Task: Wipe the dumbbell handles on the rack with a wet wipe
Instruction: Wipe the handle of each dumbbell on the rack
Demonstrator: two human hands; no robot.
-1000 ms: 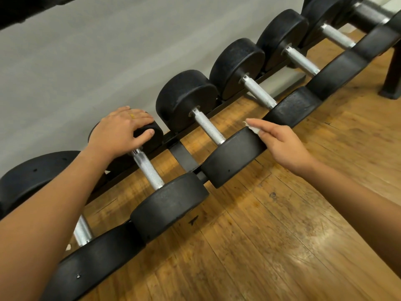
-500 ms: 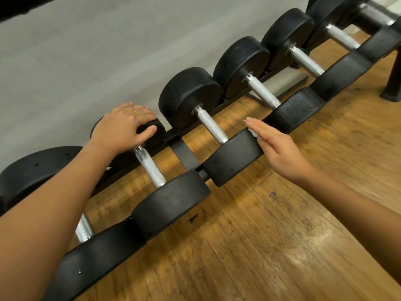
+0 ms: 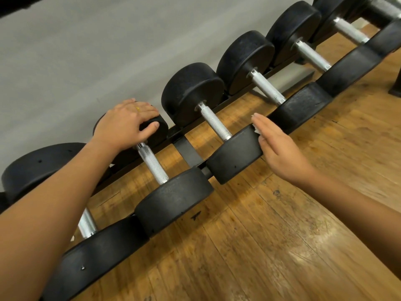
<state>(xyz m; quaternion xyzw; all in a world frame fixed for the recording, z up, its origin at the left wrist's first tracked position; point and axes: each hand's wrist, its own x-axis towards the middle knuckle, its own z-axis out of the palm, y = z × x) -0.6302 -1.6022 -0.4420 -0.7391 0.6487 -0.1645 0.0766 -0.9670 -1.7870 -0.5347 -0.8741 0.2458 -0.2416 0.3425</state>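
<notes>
- On the rack (image 3: 187, 149), a row of dumbbells (image 3: 245, 55) side by side, running from its left end toward the far right.
- All handles (image 3: 268, 88) parallel, long axes crossing the rack from front edge to back rail, pointing away and leaning slightly left.
- Short bright-metal bars, knurled along the grip, with a smooth collar at each end; round heads (image 3: 193, 92), black, matt, lightly speckled.
- Over the back head of the second dumbbell (image 3: 173, 205) in view from the left: left hand (image 3: 125, 124), fingers curled over the top, thumb pressed on the inner face just above the handle.
- At the front edge, beside the front head of the third dumbbell (image 3: 236, 159): right hand (image 3: 280, 153), fingers straight and held together, thumb hidden.
- White wipe (image 3: 256, 129), crumpled, mostly covered under those fingers, at the rim of that front head; a scrap showing at the fingertips.
- Third handle bare, between the two hands, touched by neither.
- Below and in front of the rack, wooden floor (image 3: 282, 235); behind it, grey wall (image 3: 86, 51).
</notes>
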